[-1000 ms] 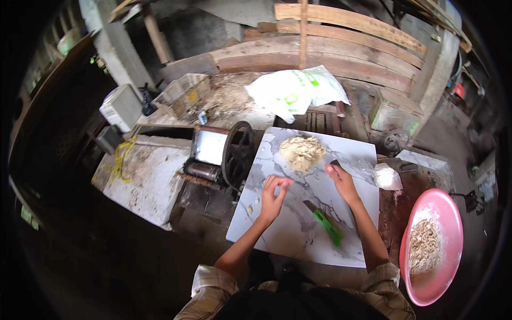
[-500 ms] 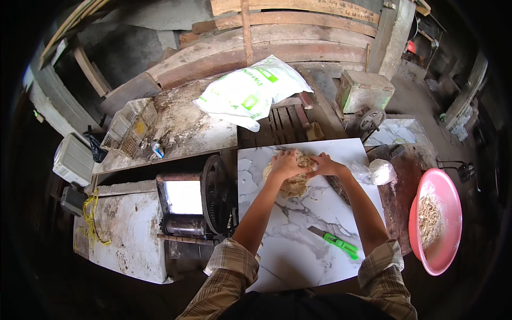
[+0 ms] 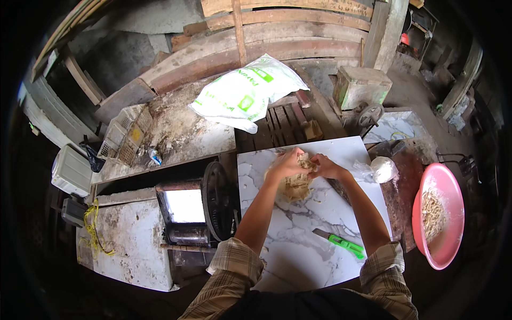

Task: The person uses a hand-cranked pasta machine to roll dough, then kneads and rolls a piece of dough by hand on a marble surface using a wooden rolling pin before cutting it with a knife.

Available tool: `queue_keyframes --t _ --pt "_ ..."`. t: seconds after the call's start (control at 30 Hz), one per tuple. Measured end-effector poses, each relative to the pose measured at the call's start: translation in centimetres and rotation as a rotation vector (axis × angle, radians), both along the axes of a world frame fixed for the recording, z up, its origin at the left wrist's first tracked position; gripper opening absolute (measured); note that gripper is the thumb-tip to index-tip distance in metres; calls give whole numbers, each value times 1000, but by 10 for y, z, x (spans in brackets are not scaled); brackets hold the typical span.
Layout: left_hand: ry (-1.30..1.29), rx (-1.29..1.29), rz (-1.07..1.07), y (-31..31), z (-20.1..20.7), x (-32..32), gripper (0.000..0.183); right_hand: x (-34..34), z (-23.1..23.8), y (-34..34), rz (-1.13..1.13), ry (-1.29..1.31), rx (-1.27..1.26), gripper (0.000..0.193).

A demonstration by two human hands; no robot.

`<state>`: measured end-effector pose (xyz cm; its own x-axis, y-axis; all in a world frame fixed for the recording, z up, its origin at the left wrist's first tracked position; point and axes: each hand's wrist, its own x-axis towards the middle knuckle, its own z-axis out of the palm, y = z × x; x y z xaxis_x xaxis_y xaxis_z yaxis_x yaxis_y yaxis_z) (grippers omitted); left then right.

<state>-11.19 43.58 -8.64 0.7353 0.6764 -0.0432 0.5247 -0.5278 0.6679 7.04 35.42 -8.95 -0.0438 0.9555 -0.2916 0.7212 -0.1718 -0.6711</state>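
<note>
A rough, crumbly lump of pale dough (image 3: 295, 190) lies on the white marble-patterned board (image 3: 290, 240) in front of me. My left hand (image 3: 288, 164) grips its far left part, fingers curled into it. From the other side my right hand (image 3: 327, 167) grips the far right part, and a bit of dough shows raised between the two hands. Some fingertips are hidden in the dough. Nearer to me, by my right forearm, a green utility knife (image 3: 341, 243) lies with its blade out. A small white bag of powder (image 3: 383, 169) stands past the board's right edge.
To the right is a pink basin (image 3: 447, 240) with flour and noodle-like strands. A roller machine with a dark gear wheel (image 3: 216, 201) stands left of the board. Beyond lie a white and green sack (image 3: 248, 96), a plastic crate (image 3: 127, 134) and a metal box (image 3: 362, 88).
My hands have drawn closer together and their fingers have curled in, lifting the far edge of the dough. The view has shifted slightly.
</note>
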Motion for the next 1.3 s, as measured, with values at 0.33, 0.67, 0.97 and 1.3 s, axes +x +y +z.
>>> queue_keyframes --t 0.33,0.67,0.97,1.3 --pt "-562 332 -15 -40 5 -11 25 -10 17 4 183 -63 14 84" --pt "-460 466 -5 -56 1 -19 38 -3 3 -6 89 -82 113 77" --pt "-470 481 41 -57 -5 -16 35 -15 -6 -11 -38 4 409 36" --pt "9 321 -15 -32 14 -7 75 -34 -19 -14 -324 -86 449 38"
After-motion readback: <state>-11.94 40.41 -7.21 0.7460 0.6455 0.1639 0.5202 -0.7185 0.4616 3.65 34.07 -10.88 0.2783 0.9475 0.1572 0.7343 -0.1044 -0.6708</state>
